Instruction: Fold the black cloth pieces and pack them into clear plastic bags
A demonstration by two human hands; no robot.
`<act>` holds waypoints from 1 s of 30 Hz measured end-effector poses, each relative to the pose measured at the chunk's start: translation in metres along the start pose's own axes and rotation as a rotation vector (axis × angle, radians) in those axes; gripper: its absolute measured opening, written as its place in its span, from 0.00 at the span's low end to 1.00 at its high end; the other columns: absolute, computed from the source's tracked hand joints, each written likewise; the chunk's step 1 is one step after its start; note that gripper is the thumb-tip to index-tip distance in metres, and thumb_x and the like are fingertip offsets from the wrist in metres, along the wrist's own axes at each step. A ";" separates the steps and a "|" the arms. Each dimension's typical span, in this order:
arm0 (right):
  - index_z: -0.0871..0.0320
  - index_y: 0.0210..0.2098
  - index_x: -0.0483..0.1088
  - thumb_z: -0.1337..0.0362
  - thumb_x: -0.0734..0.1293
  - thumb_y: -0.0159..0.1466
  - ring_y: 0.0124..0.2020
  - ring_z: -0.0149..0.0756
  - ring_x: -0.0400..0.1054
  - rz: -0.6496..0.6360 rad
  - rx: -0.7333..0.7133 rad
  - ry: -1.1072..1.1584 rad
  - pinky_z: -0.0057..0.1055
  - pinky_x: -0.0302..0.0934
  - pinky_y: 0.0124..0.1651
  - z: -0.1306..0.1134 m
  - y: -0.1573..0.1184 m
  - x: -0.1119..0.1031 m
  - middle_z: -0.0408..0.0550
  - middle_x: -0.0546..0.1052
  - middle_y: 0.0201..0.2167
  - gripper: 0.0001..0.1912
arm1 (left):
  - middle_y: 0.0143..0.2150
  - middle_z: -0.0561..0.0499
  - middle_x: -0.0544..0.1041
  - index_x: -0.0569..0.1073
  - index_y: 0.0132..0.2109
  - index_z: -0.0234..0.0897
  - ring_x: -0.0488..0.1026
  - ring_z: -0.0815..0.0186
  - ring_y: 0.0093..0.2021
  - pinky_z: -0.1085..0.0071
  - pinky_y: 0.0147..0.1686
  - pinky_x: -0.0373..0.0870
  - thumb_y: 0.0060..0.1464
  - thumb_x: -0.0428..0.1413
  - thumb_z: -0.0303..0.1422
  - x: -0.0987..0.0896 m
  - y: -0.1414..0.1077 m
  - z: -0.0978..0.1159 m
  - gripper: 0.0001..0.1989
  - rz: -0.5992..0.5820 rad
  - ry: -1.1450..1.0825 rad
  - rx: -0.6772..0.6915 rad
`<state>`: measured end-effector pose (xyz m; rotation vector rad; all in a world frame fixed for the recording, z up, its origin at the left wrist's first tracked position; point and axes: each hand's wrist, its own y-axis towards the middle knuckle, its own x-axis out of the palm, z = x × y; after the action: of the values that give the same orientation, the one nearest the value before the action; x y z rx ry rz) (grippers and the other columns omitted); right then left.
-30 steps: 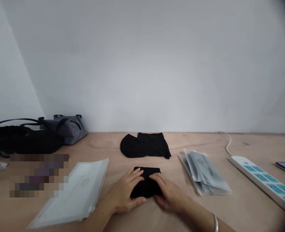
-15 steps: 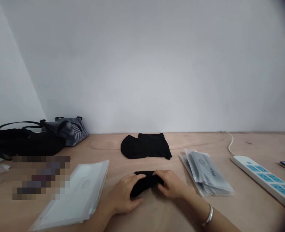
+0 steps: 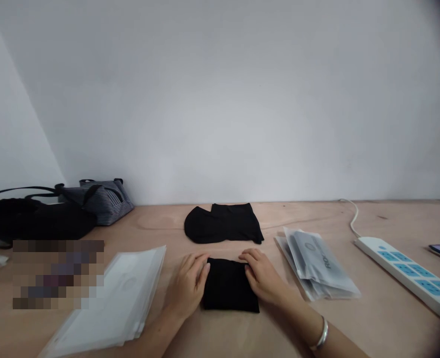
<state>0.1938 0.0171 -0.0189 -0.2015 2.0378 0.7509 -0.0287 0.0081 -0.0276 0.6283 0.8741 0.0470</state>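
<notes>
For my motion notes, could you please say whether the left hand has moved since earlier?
Yes: the left hand has shifted left, farther from the white power strip.

Left hand (image 3: 189, 288) and right hand (image 3: 263, 276) were both bare, slim-fingered. Left forearm (image 3: 160, 330) and right forearm (image 3: 298, 314) were bare too, up to the frame edge. Right wrist wore a silver-coloured bangle (image 3: 325, 332): narrow, smooth, rounded band, shiny finish. Any engraving was too small to tell.
</notes>
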 end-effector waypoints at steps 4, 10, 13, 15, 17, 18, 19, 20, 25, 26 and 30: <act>0.58 0.57 0.56 0.61 0.53 0.64 0.59 0.39 0.47 -0.162 -0.202 -0.058 0.42 0.39 0.60 -0.013 -0.003 -0.006 0.51 0.59 0.58 0.22 | 0.61 0.48 0.57 0.55 0.60 0.41 0.51 0.60 0.61 0.57 0.58 0.50 0.61 0.41 0.36 0.005 -0.008 0.002 0.21 -0.216 0.153 0.200; 0.57 0.62 0.45 0.53 0.48 0.66 0.62 0.39 0.40 -0.403 -0.193 -0.099 0.44 0.32 0.61 -0.011 -0.007 0.002 0.51 0.48 0.62 0.27 | 0.64 0.48 0.49 0.45 0.63 0.38 0.45 0.61 0.63 0.56 0.58 0.48 0.62 0.36 0.41 0.019 -0.016 -0.010 0.25 -0.446 0.245 0.163; 0.56 0.61 0.45 0.52 0.47 0.66 0.62 0.38 0.40 -0.399 -0.191 -0.120 0.43 0.33 0.61 -0.011 -0.007 0.003 0.50 0.49 0.62 0.27 | 0.64 0.48 0.50 0.46 0.63 0.38 0.46 0.62 0.62 0.58 0.58 0.49 0.61 0.37 0.42 0.019 -0.015 -0.011 0.25 -0.431 0.251 0.170; 0.57 0.61 0.47 0.52 0.46 0.66 0.61 0.39 0.43 -0.367 -0.165 -0.161 0.42 0.36 0.60 -0.013 -0.008 0.003 0.51 0.51 0.61 0.27 | 0.63 0.48 0.52 0.48 0.62 0.39 0.49 0.62 0.62 0.60 0.58 0.50 0.61 0.38 0.41 0.016 -0.013 -0.009 0.25 -0.378 0.267 0.177; 0.59 0.58 0.54 0.51 0.48 0.65 0.58 0.44 0.50 -0.289 -0.086 -0.247 0.45 0.40 0.58 -0.017 -0.009 0.003 0.54 0.58 0.58 0.28 | 0.61 0.47 0.58 0.53 0.61 0.38 0.54 0.62 0.60 0.61 0.56 0.53 0.60 0.40 0.40 0.007 -0.008 -0.007 0.23 -0.279 0.299 0.159; 0.60 0.55 0.59 0.50 0.48 0.65 0.55 0.46 0.54 -0.240 -0.029 -0.305 0.47 0.41 0.57 -0.019 -0.010 0.002 0.57 0.63 0.55 0.28 | 0.58 0.46 0.62 0.58 0.58 0.38 0.58 0.61 0.57 0.62 0.55 0.55 0.59 0.41 0.40 0.000 -0.005 -0.007 0.22 -0.224 0.326 0.135; 0.61 0.50 0.65 0.50 0.48 0.64 0.52 0.48 0.58 -0.192 0.032 -0.363 0.50 0.41 0.56 -0.021 -0.011 0.002 0.58 0.68 0.49 0.28 | 0.55 0.46 0.66 0.63 0.54 0.37 0.62 0.60 0.54 0.62 0.52 0.58 0.58 0.43 0.39 -0.008 -0.002 -0.008 0.20 -0.171 0.366 0.098; 0.62 0.45 0.69 0.50 0.48 0.64 0.48 0.49 0.60 -0.148 0.087 -0.414 0.52 0.40 0.55 -0.023 -0.012 0.000 0.59 0.71 0.44 0.28 | 0.50 0.45 0.69 0.67 0.49 0.37 0.65 0.59 0.51 0.62 0.49 0.60 0.57 0.44 0.39 -0.019 0.001 -0.011 0.17 -0.125 0.421 0.046; 0.60 0.43 0.69 0.45 0.52 0.61 0.50 0.48 0.58 -0.079 0.027 -0.388 0.53 0.32 0.58 -0.023 -0.015 -0.012 0.56 0.71 0.43 0.28 | 0.35 0.44 0.71 0.68 0.33 0.37 0.68 0.52 0.40 0.61 0.35 0.64 0.52 0.47 0.42 -0.075 0.006 -0.042 0.13 -0.079 0.692 -0.428; 0.59 0.49 0.66 0.43 0.53 0.60 0.53 0.49 0.55 -0.110 -0.039 -0.337 0.53 0.28 0.58 -0.021 -0.015 -0.014 0.56 0.69 0.47 0.30 | 0.34 0.44 0.71 0.68 0.32 0.38 0.68 0.51 0.38 0.61 0.33 0.64 0.50 0.48 0.44 -0.083 0.004 -0.050 0.14 -0.123 0.675 -0.516; 0.55 0.61 0.48 0.37 0.56 0.53 0.61 0.51 0.41 -0.350 -0.150 -0.123 0.53 0.27 0.59 -0.011 -0.014 -0.018 0.56 0.54 0.60 0.43 | 0.26 0.47 0.70 0.66 0.22 0.39 0.69 0.54 0.29 0.63 0.28 0.62 0.49 0.48 0.43 -0.098 -0.003 -0.071 0.15 -0.252 0.505 -0.603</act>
<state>0.2016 -0.0036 -0.0064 -0.5682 1.7671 0.6760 -0.1448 0.0121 0.0058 -0.0737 1.3467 0.2400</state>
